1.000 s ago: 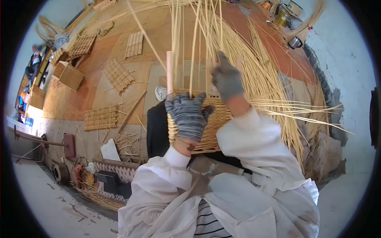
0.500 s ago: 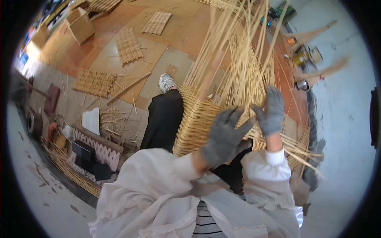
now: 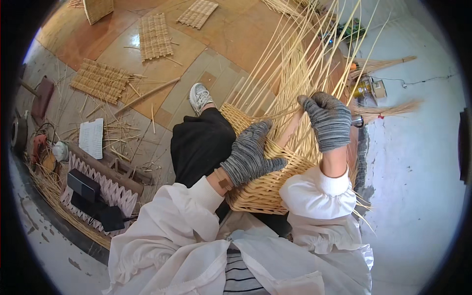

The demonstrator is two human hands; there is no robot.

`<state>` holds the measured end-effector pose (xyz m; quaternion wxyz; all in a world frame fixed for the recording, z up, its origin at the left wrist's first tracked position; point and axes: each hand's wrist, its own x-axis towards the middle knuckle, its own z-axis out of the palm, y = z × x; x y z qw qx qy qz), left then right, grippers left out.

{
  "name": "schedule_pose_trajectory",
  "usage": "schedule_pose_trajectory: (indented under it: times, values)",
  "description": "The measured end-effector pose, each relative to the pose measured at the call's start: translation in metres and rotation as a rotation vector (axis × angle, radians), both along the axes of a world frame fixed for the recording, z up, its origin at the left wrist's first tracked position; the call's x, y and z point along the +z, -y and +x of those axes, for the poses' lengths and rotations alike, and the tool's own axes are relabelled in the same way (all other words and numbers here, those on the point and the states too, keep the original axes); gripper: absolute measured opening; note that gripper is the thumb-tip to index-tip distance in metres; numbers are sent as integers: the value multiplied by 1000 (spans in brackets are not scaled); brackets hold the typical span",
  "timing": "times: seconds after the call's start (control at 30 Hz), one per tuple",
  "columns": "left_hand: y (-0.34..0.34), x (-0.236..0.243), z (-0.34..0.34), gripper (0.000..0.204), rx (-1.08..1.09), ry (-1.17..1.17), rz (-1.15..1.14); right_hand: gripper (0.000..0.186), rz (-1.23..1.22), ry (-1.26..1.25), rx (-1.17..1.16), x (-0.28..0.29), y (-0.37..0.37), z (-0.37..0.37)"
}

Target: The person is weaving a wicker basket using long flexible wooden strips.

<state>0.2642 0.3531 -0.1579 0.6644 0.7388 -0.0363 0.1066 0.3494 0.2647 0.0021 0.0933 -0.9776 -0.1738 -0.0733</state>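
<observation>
A half-woven basket [image 3: 258,194] of pale reeds sits over my lap, with long loose strands [image 3: 275,69] rising from it. My left hand [image 3: 250,150], in a grey knit glove, lies on the basket's near-left side, fingers stretched along the weave and thumb apart. My right hand [image 3: 324,118], also gloved, is above the right part of the basket, its fingers pinched on a reed that runs leftward across the rim. Between my hands a pinkish wooden piece [image 3: 290,129] slants up from the basket, beside my right fingers.
Woven mats [image 3: 100,78] and loose sticks [image 3: 147,96] lie on the board floor [image 3: 236,34]. At left are a white card [image 3: 91,138], a black device [image 3: 83,184] and a pink zigzag-edged rack [image 3: 118,201]. Reed bundles [image 3: 383,105] and containers [image 3: 373,88] stand along the right wall [image 3: 403,172].
The view has swung, and the basket now sits turned on my lap. My left hand moved back to its side; my right hand rose slightly and closed on a reed.
</observation>
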Motion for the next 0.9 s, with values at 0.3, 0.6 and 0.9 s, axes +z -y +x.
schedule_pose_trajectory:
  times: [0.3, 0.6, 0.9]
  values:
    - [4, -4, -18, 61, 187, 86, -90, 19, 93, -42, 162, -16, 7, -49]
    - [5, 13, -27, 45, 349, 241, -19, 15, 242, 17, 438, -48, 41, -81]
    - [2, 28, 3, 35, 61, -191, -227, 16, 897, -298, 6, -61, 75, -67]
